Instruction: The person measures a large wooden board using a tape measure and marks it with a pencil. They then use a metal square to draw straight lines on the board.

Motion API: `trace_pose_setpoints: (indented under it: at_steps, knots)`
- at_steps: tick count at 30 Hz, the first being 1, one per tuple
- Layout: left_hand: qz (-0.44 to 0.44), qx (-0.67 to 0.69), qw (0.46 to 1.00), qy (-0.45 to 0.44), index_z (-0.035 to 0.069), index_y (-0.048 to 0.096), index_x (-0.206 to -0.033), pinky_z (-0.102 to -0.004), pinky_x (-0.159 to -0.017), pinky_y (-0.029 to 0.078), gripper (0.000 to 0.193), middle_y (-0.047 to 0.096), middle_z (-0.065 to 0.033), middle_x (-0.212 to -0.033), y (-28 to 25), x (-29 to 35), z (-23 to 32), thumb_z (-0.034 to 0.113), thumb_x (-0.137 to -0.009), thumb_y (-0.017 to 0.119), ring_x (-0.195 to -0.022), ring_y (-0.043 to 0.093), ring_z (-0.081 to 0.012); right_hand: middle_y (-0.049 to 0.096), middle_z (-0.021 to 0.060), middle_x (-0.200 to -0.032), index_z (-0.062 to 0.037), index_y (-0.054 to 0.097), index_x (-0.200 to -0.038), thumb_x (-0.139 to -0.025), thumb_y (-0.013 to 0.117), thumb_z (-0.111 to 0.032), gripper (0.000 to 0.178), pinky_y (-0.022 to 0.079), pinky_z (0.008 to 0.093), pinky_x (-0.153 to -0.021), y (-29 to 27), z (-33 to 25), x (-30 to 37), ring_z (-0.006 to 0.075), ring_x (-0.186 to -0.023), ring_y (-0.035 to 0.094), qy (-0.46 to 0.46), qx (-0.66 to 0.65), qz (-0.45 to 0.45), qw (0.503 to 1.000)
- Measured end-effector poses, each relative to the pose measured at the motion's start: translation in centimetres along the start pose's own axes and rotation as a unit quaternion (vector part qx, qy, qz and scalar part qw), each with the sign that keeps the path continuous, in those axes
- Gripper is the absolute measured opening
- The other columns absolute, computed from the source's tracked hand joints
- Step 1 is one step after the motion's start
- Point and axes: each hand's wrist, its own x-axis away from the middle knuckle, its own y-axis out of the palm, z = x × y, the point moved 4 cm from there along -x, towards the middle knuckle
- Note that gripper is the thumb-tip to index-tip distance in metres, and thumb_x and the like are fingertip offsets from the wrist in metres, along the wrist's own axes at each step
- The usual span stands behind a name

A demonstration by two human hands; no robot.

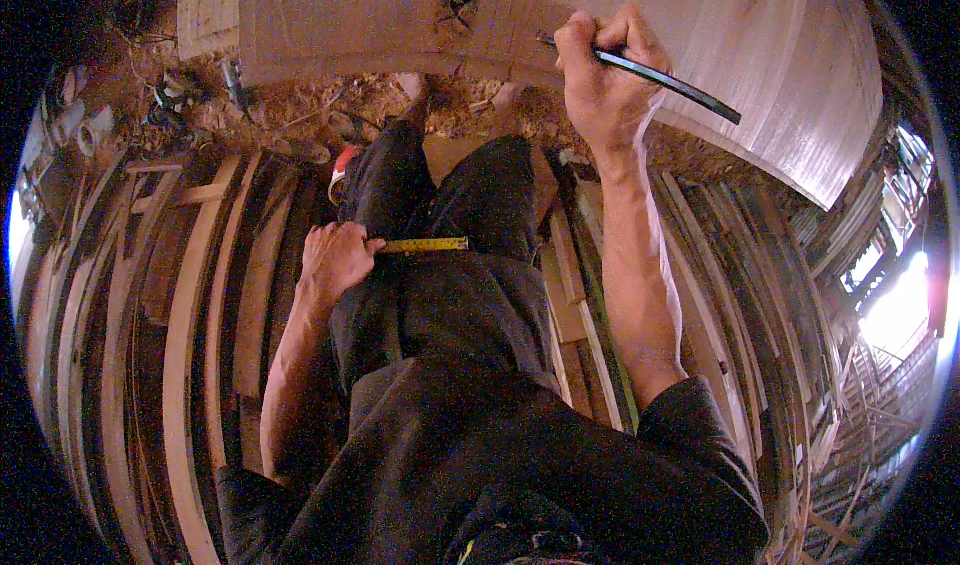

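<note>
My left hand (338,257) is closed on a tape measure (425,246). Its short yellow blade sticks out to the right across my thighs, and the fingers hide the rest. Farther forward and to the right, my right hand (612,80) grips a long, thin, dark pencil (685,95) in a writing hold. The pencil slants down to the right past the wrist, with its tip pointing left. That hand is over a broad, pale wooden board (340,15); whether hand or tip touches the board I cannot tell. A dark knot-like mark (458,8) shows on the board.
Long wooden strips (190,335) lie on both sides of my legs. Shavings and debris (290,115) cover the ground along the board's near edge. A red and white object (342,170) sits beside my left knee. Bright openings (900,305) show at the far right.
</note>
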Motion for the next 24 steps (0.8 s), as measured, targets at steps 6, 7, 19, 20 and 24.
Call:
trace_pose_setpoints:
  at_steps: [6,7,19,20,24]
  knots:
    - [-0.03,0.003,0.999,-0.013,0.005,0.078,-0.088,-0.0534,-0.088,0.056,0.043,0.077,-0.0217,-0.093,0.0,-0.5,-0.3,0.047,-0.096,0.069,-0.096,0.073,-0.0426,0.066,0.0058,-0.068,-0.0109,0.044,-0.076,-0.097,0.075,-0.015,0.038,0.047,0.0278,-0.047,-0.2,0.3,0.9,0.0124,-0.054,0.064,0.056,-0.146,0.039,0.987]
    - [-0.023,0.007,1.0,-0.015,0.006,0.078,-0.088,-0.0533,-0.087,0.056,0.043,0.077,-0.0216,-0.093,-0.3,-0.5,-0.3,0.047,-0.096,0.069,-0.096,0.074,-0.0423,0.066,0.0055,-0.071,-0.0115,0.044,-0.077,-0.097,0.075,-0.016,0.038,0.046,0.0276,-0.046,-0.5,0.3,0.8,0.0122,-0.054,0.063,0.085,-0.226,0.06,0.968]
    - [0.134,0.23,0.962,0.057,0.005,0.08,-0.096,-0.0476,-0.076,0.056,0.046,0.073,-0.0217,-0.079,-3.9,2.7,-0.4,0.048,-0.1,0.067,-0.08,0.073,-0.0386,0.061,-0.0011,-0.082,-0.0139,0.057,-0.104,-0.099,0.077,-0.027,0.024,0.043,0.0258,-0.053,-11.9,6.1,15.9,0.0106,-0.065,0.055,0.364,-0.284,0.362,0.81]
    - [0.137,0.258,0.956,0.034,0.004,0.08,-0.099,-0.0463,-0.075,0.056,0.046,0.072,-0.021,-0.076,-5.6,4.5,0.2,0.048,-0.101,0.065,-0.077,0.073,-0.0374,0.064,-0.0009,-0.086,-0.0118,0.062,-0.114,-0.1,0.075,-0.027,0.024,0.042,0.0259,-0.051,-12.4,8.2,19.4,0.0114,-0.062,0.056,0.384,-0.265,0.369,0.804]
    - [0.315,0.327,0.88,0.14,0.0,0.075,-0.108,-0.041,-0.081,0.053,0.052,0.073,-0.0174,-0.085,-11.5,8.6,2.2,0.047,-0.109,0.054,-0.083,0.069,-0.0262,0.071,0.0037,-0.109,-0.0117,0.064,-0.125,-0.1,0.074,-0.034,0.035,0.053,0.0377,-0.058,-18.5,21.4,38.4,0.0204,-0.069,0.065,0.257,0.584,0.062,0.767]
